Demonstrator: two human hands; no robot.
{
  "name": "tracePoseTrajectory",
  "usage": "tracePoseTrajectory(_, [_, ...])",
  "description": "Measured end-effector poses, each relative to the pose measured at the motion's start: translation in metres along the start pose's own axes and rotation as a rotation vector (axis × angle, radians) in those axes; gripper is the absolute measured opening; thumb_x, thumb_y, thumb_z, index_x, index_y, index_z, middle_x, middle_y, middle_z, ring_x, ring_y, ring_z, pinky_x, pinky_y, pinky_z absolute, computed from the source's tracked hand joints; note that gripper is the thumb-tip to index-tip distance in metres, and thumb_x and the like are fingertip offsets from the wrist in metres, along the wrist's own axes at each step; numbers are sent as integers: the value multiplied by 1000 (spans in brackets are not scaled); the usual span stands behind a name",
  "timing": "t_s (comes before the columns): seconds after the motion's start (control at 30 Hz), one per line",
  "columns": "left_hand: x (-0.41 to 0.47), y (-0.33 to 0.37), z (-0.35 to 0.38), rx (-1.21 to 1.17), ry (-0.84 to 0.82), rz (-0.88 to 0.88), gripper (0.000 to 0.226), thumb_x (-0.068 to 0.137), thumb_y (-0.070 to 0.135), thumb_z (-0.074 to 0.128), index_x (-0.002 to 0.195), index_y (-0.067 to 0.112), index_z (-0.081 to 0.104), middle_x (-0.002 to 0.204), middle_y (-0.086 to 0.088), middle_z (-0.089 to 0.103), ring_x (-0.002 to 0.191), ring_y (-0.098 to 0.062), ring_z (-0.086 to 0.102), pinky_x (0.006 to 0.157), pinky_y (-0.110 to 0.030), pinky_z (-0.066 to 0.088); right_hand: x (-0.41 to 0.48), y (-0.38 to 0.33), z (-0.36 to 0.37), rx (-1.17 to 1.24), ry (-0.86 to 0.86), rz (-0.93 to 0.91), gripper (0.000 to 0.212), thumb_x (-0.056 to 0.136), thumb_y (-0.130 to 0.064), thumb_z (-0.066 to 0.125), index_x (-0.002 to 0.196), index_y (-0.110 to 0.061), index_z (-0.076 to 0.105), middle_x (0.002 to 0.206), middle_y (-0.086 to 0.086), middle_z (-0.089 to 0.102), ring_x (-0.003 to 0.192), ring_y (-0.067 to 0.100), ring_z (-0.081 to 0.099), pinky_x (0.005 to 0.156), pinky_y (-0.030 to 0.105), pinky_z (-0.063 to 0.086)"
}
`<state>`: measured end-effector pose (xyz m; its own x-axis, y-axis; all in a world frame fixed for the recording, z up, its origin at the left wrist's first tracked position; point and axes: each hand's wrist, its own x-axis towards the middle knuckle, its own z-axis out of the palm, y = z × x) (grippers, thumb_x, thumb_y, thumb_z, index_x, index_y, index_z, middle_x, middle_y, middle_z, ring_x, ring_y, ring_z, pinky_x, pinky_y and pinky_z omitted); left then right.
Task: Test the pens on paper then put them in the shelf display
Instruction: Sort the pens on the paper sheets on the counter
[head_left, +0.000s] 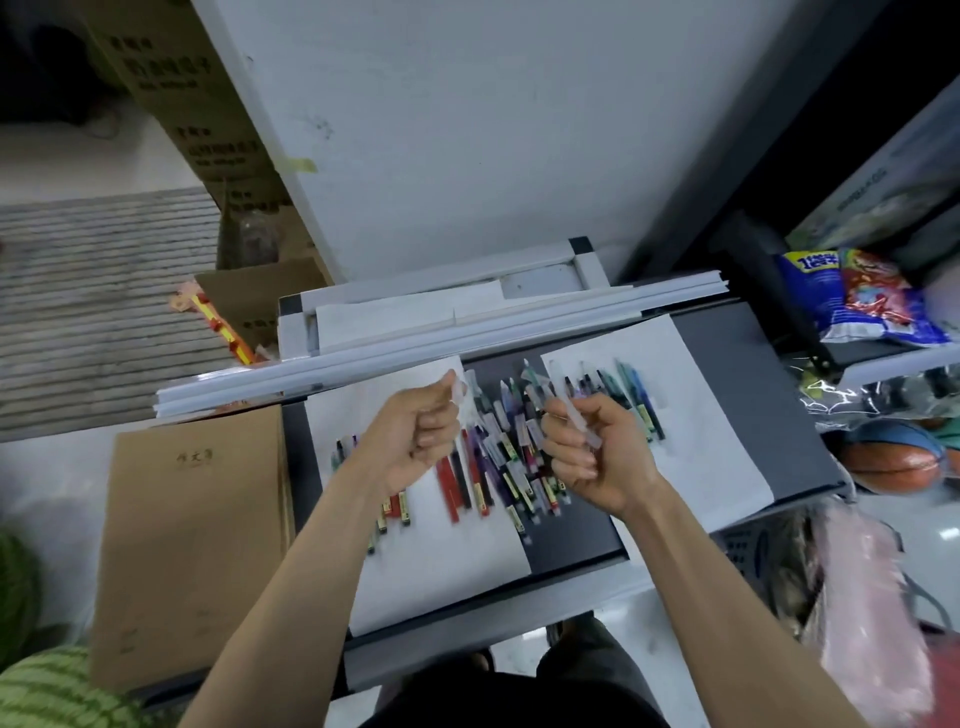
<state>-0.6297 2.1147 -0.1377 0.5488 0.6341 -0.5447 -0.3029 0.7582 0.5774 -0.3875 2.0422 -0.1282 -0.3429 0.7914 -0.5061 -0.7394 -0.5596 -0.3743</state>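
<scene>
Many coloured pens (506, 457) lie heaped on a dark shelf tray (753, 374), across two white paper sheets: a left sheet (441, 551) and a right sheet (717, 441). My right hand (597, 457) is closed around a translucent pale pen (576, 415), held upright above the pile. My left hand (415, 431) is a fist over the left sheet, pinching a small clear cap (458, 391) at its fingertips. The hands are apart, with the pens between and below them.
Long white plastic strips (441, 338) lie across the back of the tray. A brown cardboard box (192, 535) sits to the left, snack bags (862, 301) and a basketball (893, 462) to the right. Watermelons (47, 691) fill the lower left corner.
</scene>
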Motion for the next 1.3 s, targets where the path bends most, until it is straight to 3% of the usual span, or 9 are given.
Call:
tracePoseTrajectory(0.13, [10,-27,45,-199,-251,-83,24,105,28,48,92,12,62,57,7,25,45,-7,19,41,-22,11,-11,-6,2,-16,-3,-13,20,96,-25,45,79,-16,50,62,-4,21,43,8,15,34,21,13])
tracePoseTrajectory(0.27, [28,-52,88,-281,-284,-108,26,96,24,45,86,8,64,50,4,37,38,-7,28,37,-22,13,-24,-14,2,-128,89,-86,32,100,-33,47,78,-14,60,54,-1,42,36,8,24,36,19,12])
tracePoseTrajectory(0.37, [42,-64,112,-270,-285,-87,24,92,25,46,81,11,61,50,3,39,37,-7,32,34,-20,17,-40,-30,-9,-209,153,-139,27,97,-30,51,78,-14,61,60,1,43,41,9,27,37,20,15])
tracePoseTrajectory(0.47, [57,-74,132,-183,-160,-76,29,93,29,48,78,10,64,55,0,44,39,-10,36,34,-18,22,-53,-47,-27,-281,237,-154,30,102,-27,47,78,-13,60,64,5,44,45,12,27,38,22,17])
tracePoseTrajectory(0.67, [88,-117,176,5,310,43,33,106,26,52,78,11,61,65,-3,51,47,-14,38,40,-23,25,-67,-70,-82,-388,598,-192,23,98,-22,54,81,-13,65,75,6,57,53,17,42,45,25,28])
tracePoseTrajectory(0.83, [129,-155,226,108,551,127,41,109,24,46,73,11,61,64,-5,51,47,-15,40,45,-26,27,-62,-98,-126,-446,842,-300,30,96,-19,51,72,-15,69,68,4,63,59,20,49,51,29,39])
tracePoseTrajectory(1.0, [177,-177,266,251,735,336,48,113,32,42,74,14,62,63,1,58,63,-19,53,66,-35,44,-40,-120,-144,-516,802,-477,39,104,-24,47,71,-17,66,61,0,61,53,15,51,50,28,42])
tracePoseTrajectory(1.17, [209,-183,277,396,774,571,46,113,29,43,74,13,61,69,1,66,63,-4,61,65,-18,49,-19,-131,-155,-623,729,-601,40,107,-21,46,75,-7,66,68,3,68,64,14,63,63,27,54])
tracePoseTrajectory(1.3, [220,-188,268,541,740,680,38,113,27,43,83,14,63,81,0,69,75,-9,67,74,-26,54,-14,-130,-166,-692,694,-687,41,109,-23,45,80,-3,65,69,2,67,65,12,62,63,25,51])
